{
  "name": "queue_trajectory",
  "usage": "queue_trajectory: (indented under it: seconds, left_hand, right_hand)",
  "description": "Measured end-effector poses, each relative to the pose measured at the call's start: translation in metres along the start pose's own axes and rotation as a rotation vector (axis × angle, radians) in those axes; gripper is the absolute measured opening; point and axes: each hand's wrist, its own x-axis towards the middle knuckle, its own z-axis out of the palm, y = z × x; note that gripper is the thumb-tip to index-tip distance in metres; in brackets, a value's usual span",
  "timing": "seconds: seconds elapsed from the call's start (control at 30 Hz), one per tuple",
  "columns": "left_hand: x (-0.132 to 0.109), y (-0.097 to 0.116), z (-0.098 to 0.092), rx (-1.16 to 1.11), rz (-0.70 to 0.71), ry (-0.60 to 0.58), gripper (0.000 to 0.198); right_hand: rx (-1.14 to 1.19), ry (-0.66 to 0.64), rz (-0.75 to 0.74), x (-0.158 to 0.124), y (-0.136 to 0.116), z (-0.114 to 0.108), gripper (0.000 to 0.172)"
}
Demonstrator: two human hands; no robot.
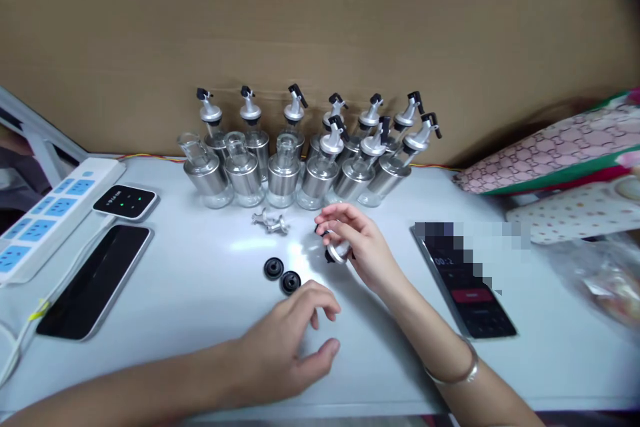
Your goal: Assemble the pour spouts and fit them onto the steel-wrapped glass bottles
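My right hand is closed around a silver and black bottle pour spout, held above the table; the fingers hide part of it. Thumb and fingers apart, my left hand hovers with nothing in it. Just beyond it lie two round black stopper pieces. Loose silver spout parts rest between these and the bottles. Glass bottles with steel sleeves stand in two rows. At the front left, three have bare necks, including one bottle; three to their right, including this bottle, and those behind carry spouts.
A power strip, a small black device and a dark phone lie at left with white cables. Another phone lies at right, near patterned fabric rolls and a plastic bag. Cardboard backs the table.
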Motion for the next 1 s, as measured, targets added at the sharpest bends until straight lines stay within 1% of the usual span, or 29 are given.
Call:
queue_trajectory:
  seconds: [0.03,0.1,0.13,0.17,0.2,0.23,0.3,0.33,0.43,0.57,0.6,0.63,0.67,0.73,0.77,0.8,0.83,0.87,0.9,0.93,1.0]
  left_hand:
    - [-0.001,-0.002,0.007,-0.195,-0.155,-0.011,0.027]
    - [0.002,-0.008,0.015,-0.618,-0.398,-0.147,0.032]
    - [0.005,-0.01,0.016,-0.798,-0.477,-0.236,0.035]
    - [0.009,-0.013,0.017,-0.935,-0.518,-0.293,0.04]
    - [0.012,-0.015,0.016,-1.026,-0.537,-0.294,0.043]
    - [0.014,-0.017,0.015,-1.085,-0.542,-0.267,0.045]
    - [0.018,-0.019,0.013,-1.132,-0.532,-0.208,0.049]
    - [0.018,-0.019,0.013,-1.136,-0.522,-0.204,0.052]
    - [0.019,-0.022,0.013,-1.136,-0.525,-0.257,0.055]
    - [0.02,-0.029,0.015,-1.169,-0.57,-0.233,0.051]
    - [0.02,-0.03,0.015,-1.166,-0.573,-0.222,0.05]
    - [0.02,-0.031,0.016,-1.159,-0.575,-0.22,0.05]
    - [0.019,-0.032,0.016,-1.152,-0.577,-0.223,0.05]
    - [0.019,-0.032,0.015,-1.151,-0.575,-0.23,0.051]
    - [0.018,-0.033,0.015,-1.154,-0.571,-0.237,0.053]
    - [0.018,-0.033,0.014,-1.157,-0.568,-0.249,0.054]
    - [0.017,-0.033,0.013,-1.161,-0.569,-0.254,0.054]
    - [0.017,-0.034,0.013,-1.164,-0.571,-0.256,0.053]
    - [0.017,-0.034,0.012,-1.165,-0.575,-0.261,0.053]
    - [0.017,-0.034,0.012,-1.165,-0.58,-0.272,0.053]
    - [0.017,-0.034,0.011,-1.159,-0.588,-0.302,0.054]
  right_hand:
    - [0.012,-0.005,0.018,-0.001,0.0,-0.002,0.017]
    - [0.032,-0.026,0.057,-0.003,-0.001,-0.004,0.017]
    - [0.041,-0.042,0.078,-0.004,-0.002,-0.005,0.017]
    - [0.049,-0.059,0.099,-0.006,-0.003,-0.005,0.017]
    - [0.057,-0.078,0.121,-0.007,-0.004,-0.005,0.016]
    - [0.068,-0.095,0.146,-0.008,-0.004,-0.005,0.016]
    - [0.095,-0.122,0.196,-0.009,-0.004,-0.003,0.016]
    - [0.106,-0.13,0.216,-0.01,-0.002,-0.001,0.015]
    - [0.11,-0.158,0.244,-0.014,0.005,0.007,0.015]
    - [0.065,-0.207,0.22,-0.02,0.014,0.015,0.019]
    - [0.028,-0.211,0.174,-0.022,0.014,0.015,0.021]
    - [-0.038,-0.218,0.098,-0.023,0.014,0.013,0.024]
    - [-0.137,-0.231,-0.011,-0.024,0.013,0.011,0.031]
    - [-0.417,-0.273,-0.272,-0.024,0.011,0.002,0.047]
    - [-0.561,-0.299,-0.389,-0.023,0.01,-0.002,0.049]
    - [-0.679,-0.317,-0.479,-0.022,0.01,-0.007,0.046]
    - [-0.776,-0.328,-0.549,-0.02,0.01,-0.01,0.037]
    - [-0.85,-0.336,-0.603,-0.019,0.011,-0.013,0.028]
    - [-0.903,-0.337,-0.647,-0.018,0.012,-0.015,0.021]
    - [-0.944,-0.331,-0.692,-0.017,0.014,-0.016,0.022]
    - [-1.006,-0.295,-0.779,-0.015,0.016,-0.015,0.032]
